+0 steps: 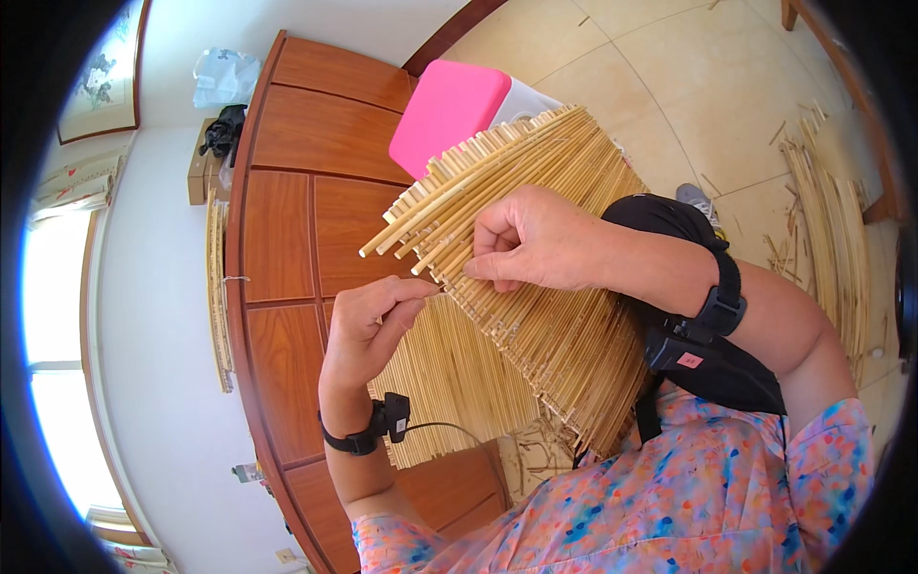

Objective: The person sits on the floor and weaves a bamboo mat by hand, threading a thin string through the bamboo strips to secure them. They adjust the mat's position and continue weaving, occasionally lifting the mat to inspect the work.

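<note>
A mat of thin, straw-coloured reed stalks (583, 316) lies slanted across my lap, its stalks side by side. Several loose-looking stalks (421, 247) stick out past its upper left edge. My right hand (540, 239) rests over the mat near that edge, fingers curled and thumb pressed in; what they grip is too small to tell. Beside the same edge, my left hand (371, 330) has thumb and forefinger pinched together near the stalk ends. Whatever is in that pinch cannot be made out. Behind and below hangs another stretch of reed matting (454, 368).
A brown wooden cabinet (277, 230) stands to the left, with a pink-lidded white box (451, 107) beyond the mat. Loose reeds (834, 239) lie on the tiled floor at right, near a shoe (698, 201). A tied stalk bundle (218, 297) leans by the wall.
</note>
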